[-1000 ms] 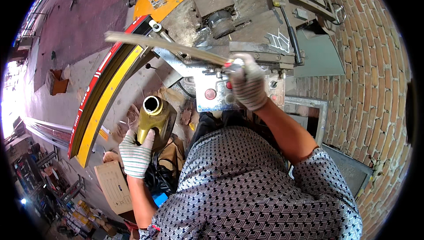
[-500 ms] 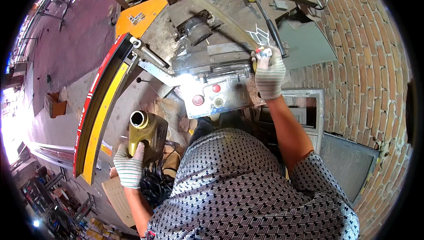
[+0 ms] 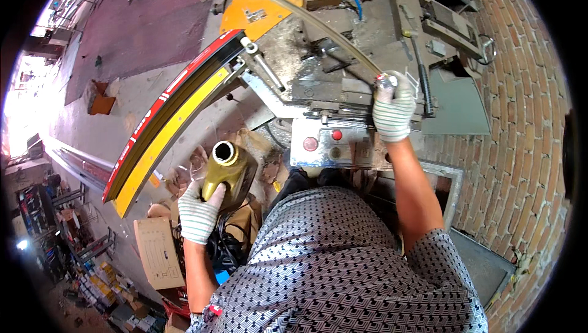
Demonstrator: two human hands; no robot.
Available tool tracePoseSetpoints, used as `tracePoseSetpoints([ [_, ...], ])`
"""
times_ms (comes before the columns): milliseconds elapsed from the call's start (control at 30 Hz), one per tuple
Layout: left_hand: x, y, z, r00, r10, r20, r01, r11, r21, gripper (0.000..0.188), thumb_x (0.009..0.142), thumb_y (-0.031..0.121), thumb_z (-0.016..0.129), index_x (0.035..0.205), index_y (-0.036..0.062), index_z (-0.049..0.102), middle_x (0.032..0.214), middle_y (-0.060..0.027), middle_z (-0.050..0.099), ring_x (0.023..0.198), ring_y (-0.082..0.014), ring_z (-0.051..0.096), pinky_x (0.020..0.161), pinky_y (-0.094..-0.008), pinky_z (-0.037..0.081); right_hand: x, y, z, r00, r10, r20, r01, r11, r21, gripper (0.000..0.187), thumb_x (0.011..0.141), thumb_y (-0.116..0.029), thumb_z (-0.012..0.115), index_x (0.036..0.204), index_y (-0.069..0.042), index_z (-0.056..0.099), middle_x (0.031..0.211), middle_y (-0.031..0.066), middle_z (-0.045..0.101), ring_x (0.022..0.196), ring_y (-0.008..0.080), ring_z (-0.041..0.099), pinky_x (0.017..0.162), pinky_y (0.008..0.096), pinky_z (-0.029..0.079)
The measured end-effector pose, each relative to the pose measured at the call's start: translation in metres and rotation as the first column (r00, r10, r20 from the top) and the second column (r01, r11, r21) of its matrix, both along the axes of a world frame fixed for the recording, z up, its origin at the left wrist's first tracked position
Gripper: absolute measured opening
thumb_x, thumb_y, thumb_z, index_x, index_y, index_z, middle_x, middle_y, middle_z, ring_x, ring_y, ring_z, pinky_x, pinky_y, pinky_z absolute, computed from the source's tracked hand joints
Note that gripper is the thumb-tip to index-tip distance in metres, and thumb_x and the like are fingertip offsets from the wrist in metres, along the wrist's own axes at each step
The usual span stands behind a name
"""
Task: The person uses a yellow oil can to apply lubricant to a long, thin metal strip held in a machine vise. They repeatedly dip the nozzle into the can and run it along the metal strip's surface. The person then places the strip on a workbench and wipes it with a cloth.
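In my left hand (image 3: pixel 201 213), gloved in striped white knit, is a gold plastic jug (image 3: pixel 236 177), its round mouth uncapped and facing up. The thumb lies against the jug's side; what is inside looks dark. My right hand (image 3: pixel 393 109), in a matching glove, is closed at the near end of a long pale tube (image 3: pixel 324 27) that slants away to the far left above the machine. A small red and silver piece (image 3: pixel 384 81) shows at those fingers; its kind is unclear. Below that hand is a grey control panel (image 3: pixel 331 149) with red buttons.
A long red and yellow curved-looking beam (image 3: pixel 174 109) juts out left of the machine. A black-handled bar (image 3: pixel 421 76) lies right of my right hand, before a brick wall (image 3: pixel 520 88). Cardboard boxes (image 3: pixel 158 253) and black cables (image 3: pixel 222 247) sit beneath the jug.
The view has swung, so the machine sits farther right. The jug and my left hand are nearer my middle and slightly higher. The tube's far end has shifted against the orange plate behind it.
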State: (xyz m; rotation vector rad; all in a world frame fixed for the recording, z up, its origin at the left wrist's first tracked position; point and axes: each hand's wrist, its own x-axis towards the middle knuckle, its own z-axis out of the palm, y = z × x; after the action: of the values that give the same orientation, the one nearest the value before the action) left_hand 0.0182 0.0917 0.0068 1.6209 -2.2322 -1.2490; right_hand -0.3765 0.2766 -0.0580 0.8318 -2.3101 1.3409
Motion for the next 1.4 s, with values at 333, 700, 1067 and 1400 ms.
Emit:
tracePoseSetpoints([
  [333,0.023,0.004,-0.012,0.995,0.092,-0.040,-0.089,0.993,0.077,0.026,0.090,0.014,0.078,0.105,-0.0034,0.067,0.092,-0.0069,0.070,0.082,-0.0106,0.060,0.074,-0.0266,0.051,-0.021,-0.005,-0.033,0.997,0.077,-0.011,-0.076,0.995,0.065,0.014,0.094,-0.009,0.062,0.107,-0.004,0.064,0.094,0.0166,0.067,0.086,0.0347,0.065,0.081,0.0429,0.052],
  [700,0.024,-0.011,-0.017,0.999,0.037,-0.023,-0.037,0.999,0.018,0.022,0.090,0.014,0.077,0.097,-0.0037,0.065,0.081,-0.0038,0.065,0.074,-0.0099,0.054,0.068,-0.0283,0.048,-0.021,-0.006,-0.001,0.999,0.007,-0.032,-0.007,1.000,-0.004,0.013,0.098,-0.011,0.060,0.107,-0.003,0.065,0.094,0.0159,0.066,0.086,0.0334,0.063,0.080,0.0423,0.050],
  [1067,0.007,-0.027,-0.019,0.994,-0.016,-0.107,0.023,0.998,0.060,0.022,0.090,0.014,0.078,0.093,-0.0028,0.064,0.081,-0.0025,0.064,0.074,-0.0088,0.051,0.067,-0.0278,0.047,-0.068,0.056,0.016,0.944,-0.329,-0.007,0.328,0.942,-0.068,0.016,0.099,-0.013,0.056,0.109,-0.004,0.065,0.086,0.0138,0.069,0.075,0.0252,0.067,0.072,0.0373,0.053],
  [1400,0.008,-0.034,-0.016,0.996,-0.062,-0.065,0.061,0.998,-0.018,0.023,0.088,0.015,0.079,0.092,-0.0033,0.065,0.079,-0.0051,0.065,0.073,-0.0103,0.052,0.067,-0.0307,0.049,-0.035,0.006,0.000,0.968,-0.098,0.231,0.147,0.968,-0.206,0.013,0.101,-0.013,0.057,0.107,-0.003,0.064,0.085,0.0073,0.066,0.075,0.0144,0.061,0.071,0.0316,0.052],
])
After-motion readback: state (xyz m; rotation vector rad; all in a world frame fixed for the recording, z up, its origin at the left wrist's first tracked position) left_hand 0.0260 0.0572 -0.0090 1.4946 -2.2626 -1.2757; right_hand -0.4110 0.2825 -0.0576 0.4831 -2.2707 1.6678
